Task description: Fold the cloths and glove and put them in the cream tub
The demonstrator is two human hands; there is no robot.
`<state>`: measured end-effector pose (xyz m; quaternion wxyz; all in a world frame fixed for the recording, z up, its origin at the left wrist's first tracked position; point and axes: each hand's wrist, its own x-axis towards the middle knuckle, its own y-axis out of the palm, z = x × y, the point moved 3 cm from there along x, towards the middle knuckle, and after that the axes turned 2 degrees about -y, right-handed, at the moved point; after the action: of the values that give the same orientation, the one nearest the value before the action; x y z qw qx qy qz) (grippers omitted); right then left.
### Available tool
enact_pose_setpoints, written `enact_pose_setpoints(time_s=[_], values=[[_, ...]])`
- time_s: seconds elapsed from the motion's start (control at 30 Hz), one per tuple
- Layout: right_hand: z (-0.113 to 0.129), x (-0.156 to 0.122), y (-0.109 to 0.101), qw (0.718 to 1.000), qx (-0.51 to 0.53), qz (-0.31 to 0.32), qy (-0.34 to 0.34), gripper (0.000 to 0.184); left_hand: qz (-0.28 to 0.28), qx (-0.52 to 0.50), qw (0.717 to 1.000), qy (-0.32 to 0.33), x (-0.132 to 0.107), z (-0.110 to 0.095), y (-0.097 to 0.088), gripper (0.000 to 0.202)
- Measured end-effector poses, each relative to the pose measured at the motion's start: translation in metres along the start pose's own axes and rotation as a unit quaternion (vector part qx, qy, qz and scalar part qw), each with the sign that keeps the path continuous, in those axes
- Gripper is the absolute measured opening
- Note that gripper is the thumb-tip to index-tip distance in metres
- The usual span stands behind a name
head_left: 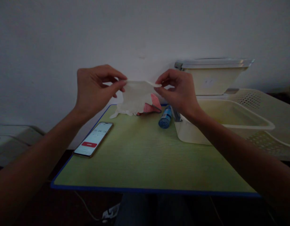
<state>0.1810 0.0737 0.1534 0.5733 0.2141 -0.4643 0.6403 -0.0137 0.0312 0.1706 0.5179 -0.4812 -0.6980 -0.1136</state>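
Pinching the two ends of its upper edge, the left hand [95, 89] and right hand [179, 89] stretch a thin white sheet [136, 91] between them in the head view. Each grip is narrow, thumb and fingers closed on the sheet, which hangs above the far part of the green tabletop [135, 157]. A pink patterned item [156, 104] shows behind it. A blue-labelled bottle [165, 117] lies near a cream bin [194, 133]; a lit phone [94, 139] lies at the left edge.
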Motion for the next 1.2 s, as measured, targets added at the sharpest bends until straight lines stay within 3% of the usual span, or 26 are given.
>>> enact_pose_setpoints(time_s=[0.13, 0.2, 0.33, 0.5, 0.67, 0.77, 0.9, 0.97, 1.03, 1.2], values=[[-0.006, -0.065, 0.005, 0.984, -0.063, 0.165, -0.023, 0.013, 0.181, 0.032, 0.983, 0.030, -0.062, 0.010, 0.009, 0.006], [-0.011, -0.100, 0.010, 0.963, -0.062, 0.261, -0.029, 0.015, 0.268, 0.025, 0.963, 0.013, -0.097, 0.017, 0.018, 0.012], [-0.012, -0.145, 0.015, 0.920, -0.042, 0.388, -0.012, 0.018, 0.396, -0.031, 0.917, 0.028, -0.149, 0.019, 0.032, 0.020], [-0.005, -0.162, 0.013, 0.879, -0.001, 0.477, 0.001, 0.020, 0.489, -0.095, 0.867, -0.003, -0.175, 0.012, 0.036, 0.018], [0.000, -0.165, 0.008, 0.849, 0.018, 0.529, -0.012, 0.022, 0.593, -0.101, 0.798, -0.031, -0.175, 0.006, 0.037, 0.014], [-0.006, -0.156, 0.010, 0.866, 0.005, 0.499, -0.007, 0.021, 0.566, -0.102, 0.817, -0.041, -0.159, 0.008, 0.042, 0.018], [-0.036, -0.133, 0.026, 0.934, -0.045, 0.352, 0.036, 0.018, 0.467, -0.075, 0.880, 0.039, -0.140, 0.008, 0.064, 0.021], [-0.057, -0.125, 0.038, 0.952, -0.063, 0.292, 0.067, 0.021, 0.468, -0.049, 0.876, 0.110, -0.143, 0.003, 0.081, 0.021], [-0.077, -0.120, 0.050, 0.961, -0.088, 0.243, 0.095, 0.024, 0.492, -0.032, 0.854, 0.167, -0.152, -0.003, 0.096, 0.022], [-0.106, -0.119, 0.071, 0.966, -0.090, 0.191, 0.150, 0.020, 0.522, -0.063, 0.827, 0.200, -0.170, -0.006, 0.114, 0.039]])
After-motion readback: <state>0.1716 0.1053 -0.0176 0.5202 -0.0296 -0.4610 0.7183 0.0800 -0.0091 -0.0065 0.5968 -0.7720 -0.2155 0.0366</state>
